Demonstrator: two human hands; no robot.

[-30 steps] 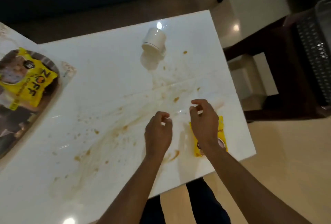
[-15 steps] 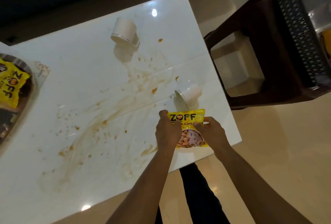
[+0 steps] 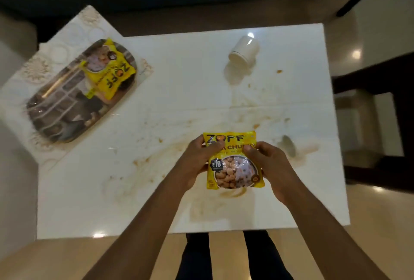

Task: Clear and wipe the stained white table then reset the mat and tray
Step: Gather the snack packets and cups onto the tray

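Two hands' grip flanks yellow packet (image 3: 233, 163), seemingly above table (image 3: 134, 201).

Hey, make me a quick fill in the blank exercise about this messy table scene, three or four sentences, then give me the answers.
1. Both hands, the left hand and the right hand, hold a ____ snack packet.
2. A second packet of the same kind lies on the ____ at the table's far left.
3. The white cup at the far side lies on its ____.
4. The white table is smeared with ____ stains.

Answers: yellow; tray; side; brown
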